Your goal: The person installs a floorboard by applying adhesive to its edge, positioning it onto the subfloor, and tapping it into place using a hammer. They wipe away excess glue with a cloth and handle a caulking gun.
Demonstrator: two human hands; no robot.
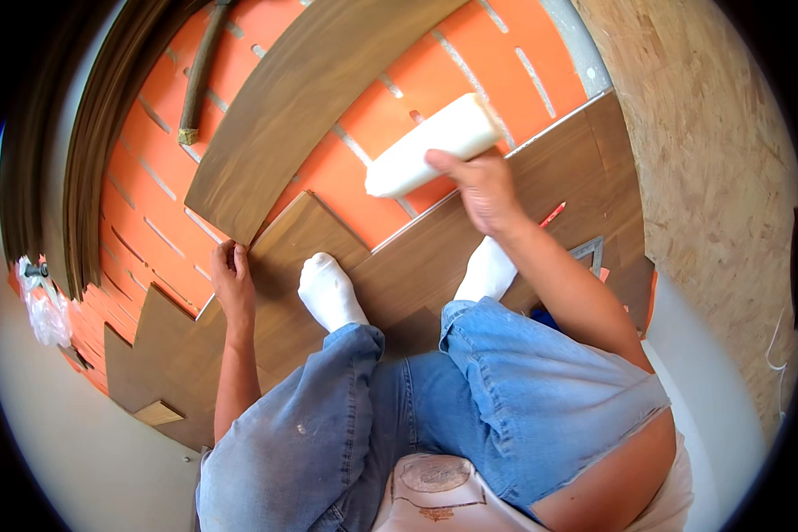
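Watching from my station, I take the long loose plank (306, 106) as my landmark; it lies over the orange underlay (536, 66), covering a broad strip of it. To its left, on the underlay, I see a wooden-handled tool (202, 80), its head at the picture's edge, and farther left a stack of dark boards (102, 133). Just right of the plank's near end sits a short plank (309, 229). Nearer to me than the long plank stretches the laid wood floor (399, 284), where the white socks (328, 285) of both feet take up space close to the short plank. Well to the right of the landmark, a red pencil (553, 214) and a metal square (589, 252) lie beside the right forearm, which partly hides the square; past them is a large chipboard sheet (700, 133). For containers, I have a clear plastic bag (49, 315), well left of the plank's near end, with something dark at its top; I can't tell what, or whether it is inside. The right hand (488, 188) grasps a white block (434, 146), right of the long plank and over the underlay. The left hand (234, 270) has curled fingers at the plank's near end, by the short plank's corner; whether they pinch either, I can't tell.
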